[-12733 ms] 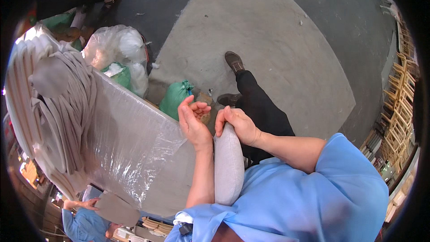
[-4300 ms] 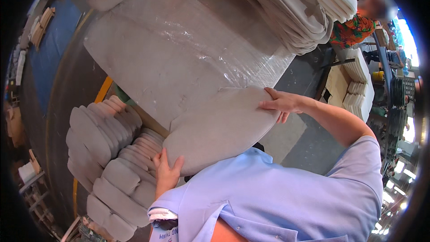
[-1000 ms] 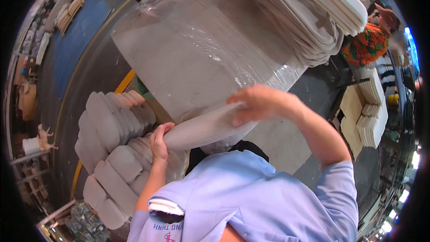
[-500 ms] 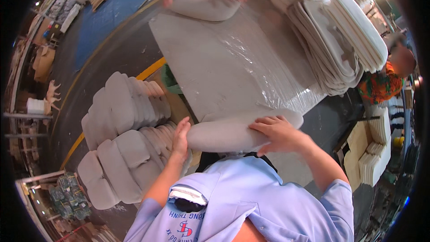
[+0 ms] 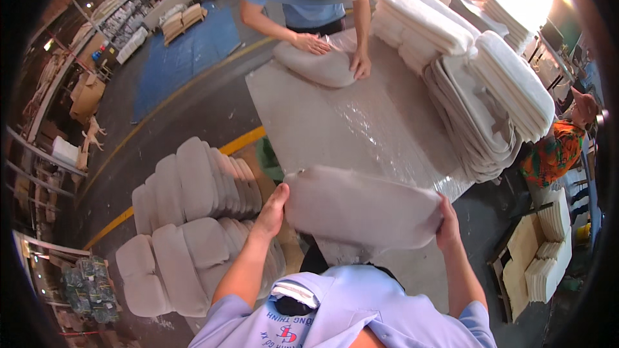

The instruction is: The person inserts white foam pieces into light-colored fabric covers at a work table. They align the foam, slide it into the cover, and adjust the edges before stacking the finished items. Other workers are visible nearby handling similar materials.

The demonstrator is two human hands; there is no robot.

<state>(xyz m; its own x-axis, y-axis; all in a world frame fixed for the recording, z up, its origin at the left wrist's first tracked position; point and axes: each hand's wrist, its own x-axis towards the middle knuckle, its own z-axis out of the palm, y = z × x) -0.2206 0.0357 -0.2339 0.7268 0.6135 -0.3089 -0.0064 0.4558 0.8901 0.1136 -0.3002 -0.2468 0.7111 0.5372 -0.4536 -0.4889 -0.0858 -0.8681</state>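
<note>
A long grey padded cushion (image 5: 364, 209) with rounded ends is held up between my two hands, above the near end of the table. My left hand (image 5: 273, 211) grips its left end, thumb along the edge. At the opposite end my right hand (image 5: 448, 222) has its fingers curled round the side; part of them is hidden behind the cushion. The table (image 5: 322, 122) is covered with grey sheet and clear plastic film. Across it, another person's hands (image 5: 311, 44) press on a similar grey cushion (image 5: 322, 67).
Stacks of finished-looking grey cushions (image 5: 193, 180) stand on the floor to the left. Grey covers (image 5: 451, 103) and thick white pads (image 5: 516, 84) are piled along the table's right side. A person in orange (image 5: 554, 151) is at far right, near white stacks on a board (image 5: 516, 258).
My right hand has moved from the cushion's top to its right end, and the cushion is lifted and tilted flat-side up. My view has risen, showing more of the co-worker.
</note>
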